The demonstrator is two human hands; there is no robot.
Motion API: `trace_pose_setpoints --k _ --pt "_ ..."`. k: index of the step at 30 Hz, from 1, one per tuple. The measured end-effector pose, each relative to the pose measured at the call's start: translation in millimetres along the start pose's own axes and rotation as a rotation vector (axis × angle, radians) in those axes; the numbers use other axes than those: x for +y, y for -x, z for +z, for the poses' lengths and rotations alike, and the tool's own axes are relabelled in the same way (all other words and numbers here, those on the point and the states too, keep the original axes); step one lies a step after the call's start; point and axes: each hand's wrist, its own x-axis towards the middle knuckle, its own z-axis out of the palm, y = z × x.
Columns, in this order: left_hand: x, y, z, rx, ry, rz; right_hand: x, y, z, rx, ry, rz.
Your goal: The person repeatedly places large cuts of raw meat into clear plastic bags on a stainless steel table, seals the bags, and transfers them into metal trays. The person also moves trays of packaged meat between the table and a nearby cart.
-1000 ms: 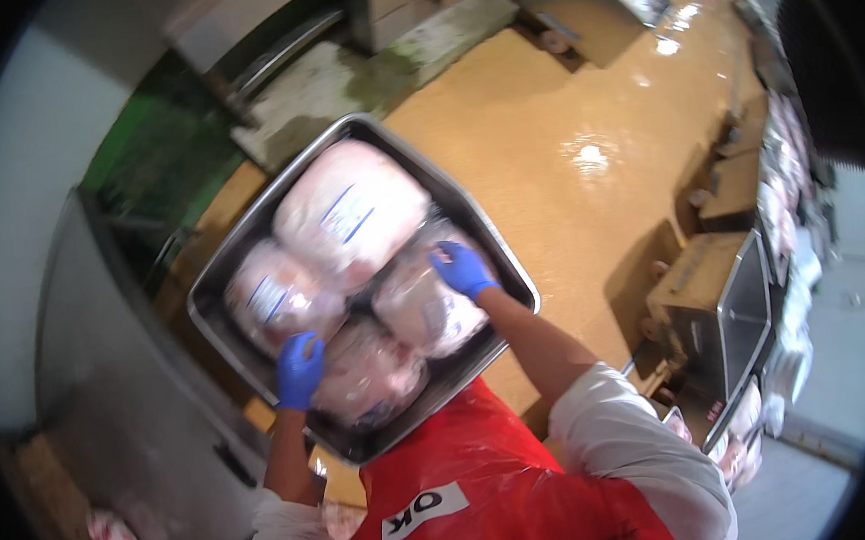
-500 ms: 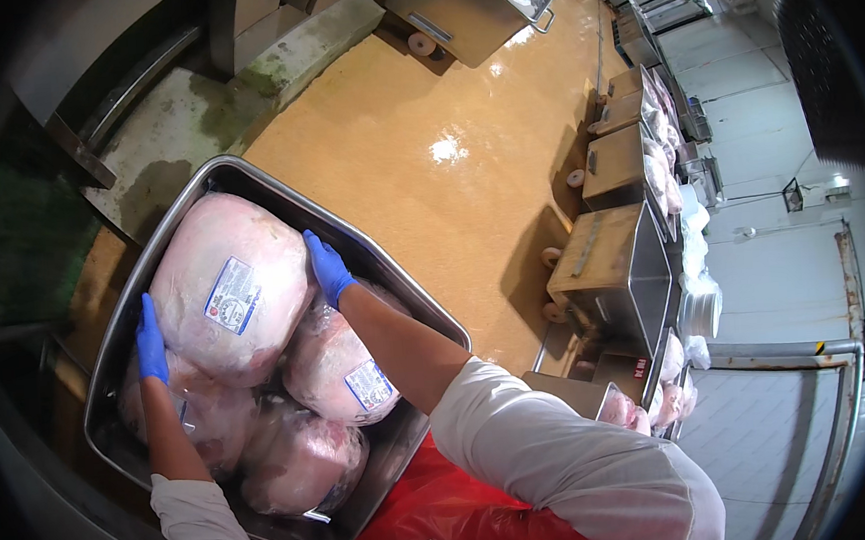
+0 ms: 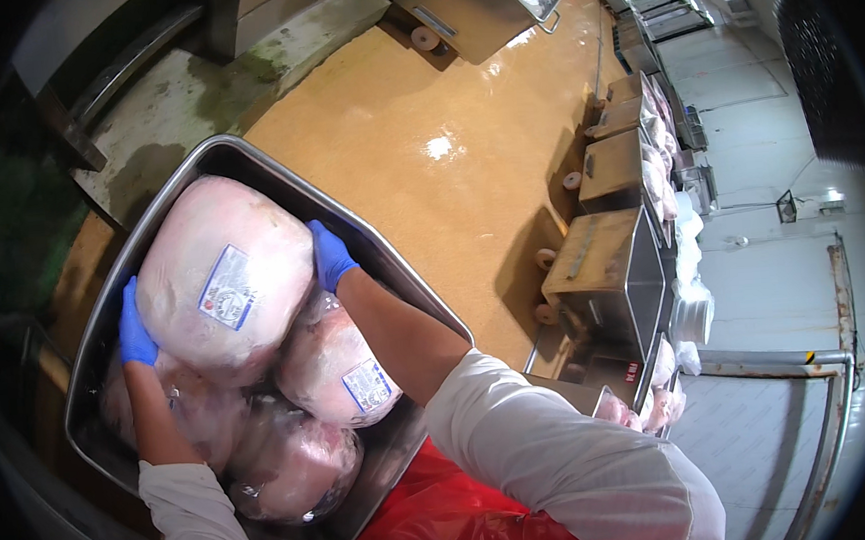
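Blue-gloved left hand [image 3: 137,336] and right hand [image 3: 332,257], fingers [image 3: 132,303] outstretched, flank pale, rounded, plastic-wrapped meat [image 3: 232,269]; its slickness could let it slip between them

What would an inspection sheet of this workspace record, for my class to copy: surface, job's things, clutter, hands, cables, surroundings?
Surface: yellow-brown floor, shiny with bright reflections.
Job's things: metal tub holding four wrapped meat pieces; the largest piece is farthest from the person and labelled.
Clutter: metal carts in a row at right, several loaded with pale bagged goods.
Grippers: blue-gloved left hand touches the largest piece's left side; blue-gloved right hand is at its right, fingers partly hidden.
Cables: nothing seen clearly.
Surroundings: pale wall at right; stained concrete ledge at upper left.
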Motion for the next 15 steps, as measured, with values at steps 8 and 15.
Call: trace_pose_setpoints --k 8,15 --pt "-60 97 49 0.37 0.05 0.185 -8 30 1 -0.034 0.136 0.01" --pt "-76 152 44 0.462 0.186 0.203 2 64 5 -0.035 0.058 0.053"
